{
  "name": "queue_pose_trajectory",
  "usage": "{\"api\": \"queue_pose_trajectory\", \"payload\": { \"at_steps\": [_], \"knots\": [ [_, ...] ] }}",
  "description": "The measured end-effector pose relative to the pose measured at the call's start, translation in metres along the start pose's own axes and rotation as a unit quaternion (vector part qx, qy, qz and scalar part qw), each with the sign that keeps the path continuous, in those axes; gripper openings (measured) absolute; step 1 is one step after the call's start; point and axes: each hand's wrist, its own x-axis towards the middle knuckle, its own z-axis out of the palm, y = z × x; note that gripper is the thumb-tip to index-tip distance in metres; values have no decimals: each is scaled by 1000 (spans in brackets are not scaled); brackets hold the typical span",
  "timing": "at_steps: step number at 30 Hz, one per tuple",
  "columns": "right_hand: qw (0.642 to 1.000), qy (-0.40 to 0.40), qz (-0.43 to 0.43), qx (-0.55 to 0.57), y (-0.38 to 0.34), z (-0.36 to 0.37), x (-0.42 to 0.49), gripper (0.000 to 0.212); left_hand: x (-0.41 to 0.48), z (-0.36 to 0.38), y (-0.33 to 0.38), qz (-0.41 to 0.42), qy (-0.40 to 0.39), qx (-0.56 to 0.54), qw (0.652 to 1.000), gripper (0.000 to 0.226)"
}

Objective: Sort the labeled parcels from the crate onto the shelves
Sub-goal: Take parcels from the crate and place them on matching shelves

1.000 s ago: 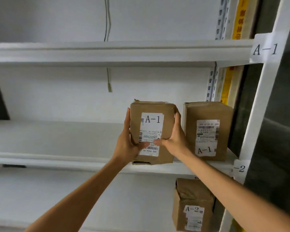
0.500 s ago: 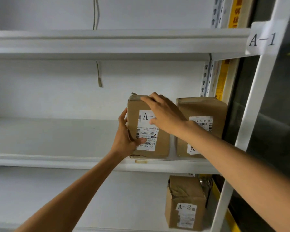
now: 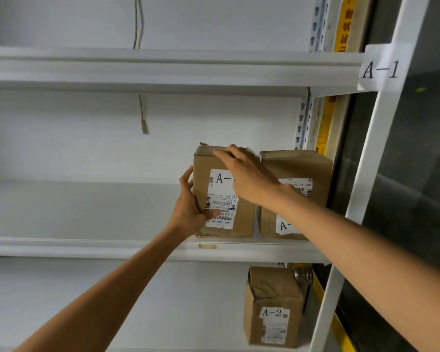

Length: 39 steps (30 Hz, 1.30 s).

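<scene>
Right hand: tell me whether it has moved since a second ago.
Yes. The right hand has gone up, from low beside the neighbouring box to the top front edge of the left box, well above the shelf lip.

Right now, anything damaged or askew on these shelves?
Minor only. The A-2 parcel, one level down, has a crumpled, dented top. The A-1 parcel the left hand grips, right hand on its top, has frayed tape at its top-left corner. Nothing is tipped.

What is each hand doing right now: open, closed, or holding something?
Left hand: holds the left parcel, thumb across its front label.
Right hand: open, straight fingers resting on the same parcel's top edge.
</scene>
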Motion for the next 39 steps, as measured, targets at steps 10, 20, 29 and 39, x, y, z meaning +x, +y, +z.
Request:
{"api": "queue_pose_trajectory", "payload": {
  "at_steps": [10,20,29,39],
  "knots": [
    [988,25,-147,47,-112,20,12,40,-71,-99,-1,-105,77,281,951,57],
    [911,-245,-288,163,-384,65,36,45,-306,-330,20,-335,123,460,813,35],
    [744,-226,-566,274,-670,21,-56,50,-583,-417,115,-562,272,447,641,32],
    [468,-218,-808,284,-818,-70,-268,48,-797,-285,237,-706,463,359,399,44]
  ]
}}
